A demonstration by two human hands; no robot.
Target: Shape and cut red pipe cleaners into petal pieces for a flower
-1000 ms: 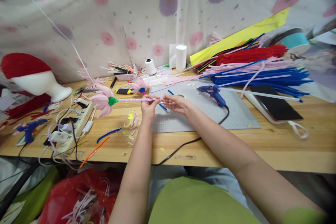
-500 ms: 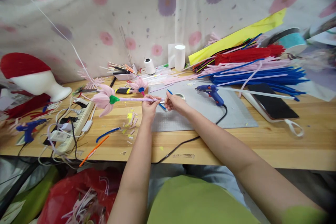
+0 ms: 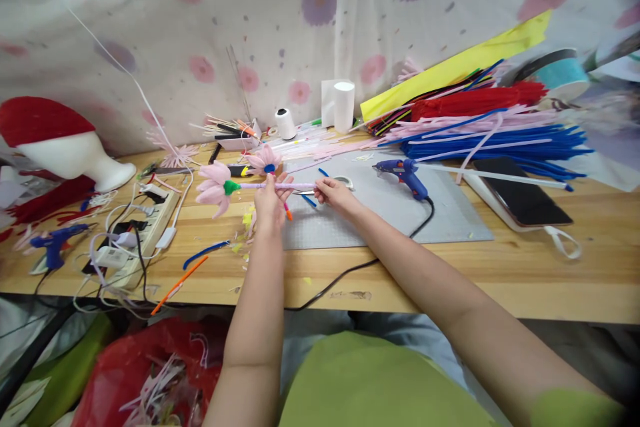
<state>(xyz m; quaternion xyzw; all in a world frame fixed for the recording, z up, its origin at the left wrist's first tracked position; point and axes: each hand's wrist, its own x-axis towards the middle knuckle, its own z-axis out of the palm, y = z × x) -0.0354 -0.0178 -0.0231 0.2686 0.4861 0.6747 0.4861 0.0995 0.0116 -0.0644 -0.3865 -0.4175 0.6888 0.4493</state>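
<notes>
Stem (image 3: 300,185), left hand (image 3: 270,205) gripping, right hand (image 3: 336,193) pinching

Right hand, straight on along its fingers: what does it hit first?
Probably the left hand. The right hand points leftward along the purple stem that both hands grip, with only a short bare stretch between them. Depth is hard to judge.

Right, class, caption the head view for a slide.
Left hand and right hand hold a pink pipe-cleaner flower by its stem over a wooden table.
</notes>
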